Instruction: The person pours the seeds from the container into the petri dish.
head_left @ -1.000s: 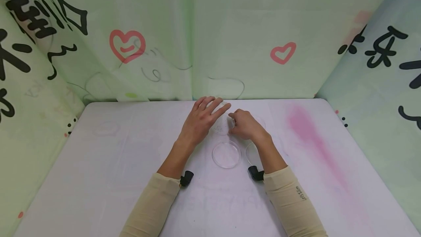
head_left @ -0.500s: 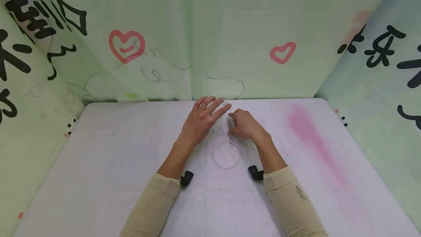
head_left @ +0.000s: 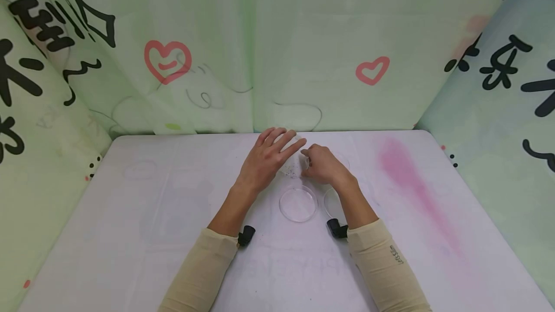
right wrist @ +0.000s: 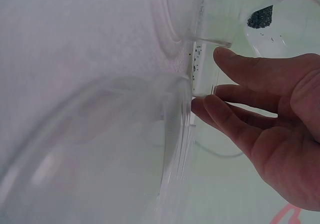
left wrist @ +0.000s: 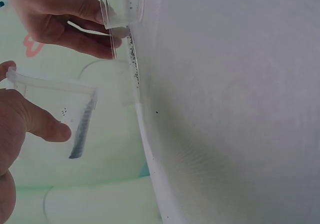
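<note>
My left hand (head_left: 264, 160) pinches a clear cup (left wrist: 77, 107), its thumb flat against the wall. The cup is tilted, with dark fine grains (right wrist: 260, 17) gathered along one side. With thumb and fingertips, my right hand (head_left: 327, 165) holds the edge of a clear petri dish (right wrist: 204, 77) at the table's far side. Dark grains (left wrist: 133, 59) lie scattered over the dish's bottom. The cup is above and to the left of this dish. In the head view my left hand hides most of the cup.
A clear petri dish (head_left: 298, 204) stands in front of the hands. Another dish (head_left: 333, 203) is partly covered by the right wrist, and a further dish (head_left: 345, 160) shows behind the right hand. A few loose specks (left wrist: 156, 112) lie on the white table (head_left: 173, 254). Green cloth (head_left: 303, 37) hangs behind.
My left hand has shifted very slightly to the right. More dark specks seem to show in the dish between the hands. The right hand stays in place.
</note>
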